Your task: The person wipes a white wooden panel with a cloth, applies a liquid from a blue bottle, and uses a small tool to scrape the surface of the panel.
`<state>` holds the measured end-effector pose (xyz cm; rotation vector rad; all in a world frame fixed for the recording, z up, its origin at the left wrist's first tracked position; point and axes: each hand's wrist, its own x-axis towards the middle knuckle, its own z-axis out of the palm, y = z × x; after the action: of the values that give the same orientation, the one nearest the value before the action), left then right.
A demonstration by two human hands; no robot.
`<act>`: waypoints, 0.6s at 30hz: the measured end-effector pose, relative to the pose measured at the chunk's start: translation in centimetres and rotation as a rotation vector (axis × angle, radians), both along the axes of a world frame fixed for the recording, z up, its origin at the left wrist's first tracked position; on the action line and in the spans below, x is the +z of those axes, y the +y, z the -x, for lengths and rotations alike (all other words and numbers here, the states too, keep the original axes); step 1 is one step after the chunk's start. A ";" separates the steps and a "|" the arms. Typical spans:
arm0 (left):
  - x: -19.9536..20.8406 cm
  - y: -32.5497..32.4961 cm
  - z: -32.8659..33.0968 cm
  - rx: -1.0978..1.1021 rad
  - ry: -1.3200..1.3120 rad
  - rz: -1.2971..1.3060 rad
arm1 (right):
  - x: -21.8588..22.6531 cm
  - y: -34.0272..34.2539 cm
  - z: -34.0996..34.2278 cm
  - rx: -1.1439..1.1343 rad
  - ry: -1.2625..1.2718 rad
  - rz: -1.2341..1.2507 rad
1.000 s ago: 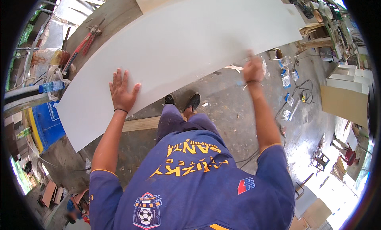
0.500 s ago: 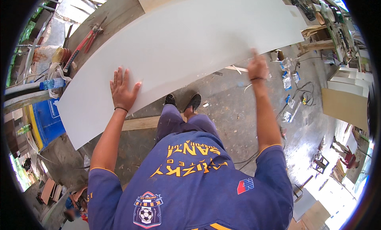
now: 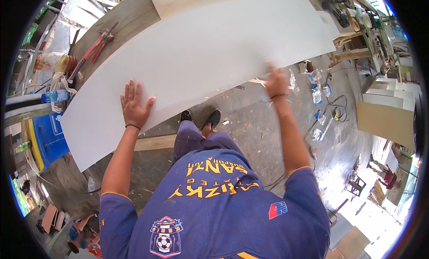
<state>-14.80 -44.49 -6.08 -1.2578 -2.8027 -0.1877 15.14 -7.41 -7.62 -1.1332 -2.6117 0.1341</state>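
White panel (image 3: 201, 58) lies across the brown table (image 3: 127, 24). Left hand (image 3: 135, 108): spread flat on the panel, grasping nothing. Right hand (image 3: 277, 82): curled at the panel's near edge, blurred; we cannot tell its grasp. Step, we judge: working that edge; next move calls for steady left pressure. Red-handled tool (image 3: 93, 49) beyond panel, littered concrete floor (image 3: 254, 134) this side.

One wide fisheye here, up on the head, staring down close over the near shirt (image 3: 214, 219), out to the far white panel (image 3: 201, 53); edges bending left and right
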 end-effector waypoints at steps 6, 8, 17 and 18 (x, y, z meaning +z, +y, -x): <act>-0.3 -0.5 0.1 -0.002 -0.018 -0.004 | 2.6 -20.4 7.5 0.563 0.143 0.319; -0.2 -0.8 0.2 0.004 -0.017 -0.005 | 2.8 -16.7 7.5 0.502 0.044 0.367; -0.2 -0.5 0.1 0.025 -0.025 0.038 | -0.8 -9.3 4.5 0.226 -0.013 0.007; -0.1 -0.3 0.1 0.017 -0.032 0.030 | -0.5 -14.8 6.5 0.411 0.123 0.084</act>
<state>-14.89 -44.76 -6.17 -1.2475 -2.8531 -0.1674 8.62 -22.20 -8.09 -0.5751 -2.7099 0.3879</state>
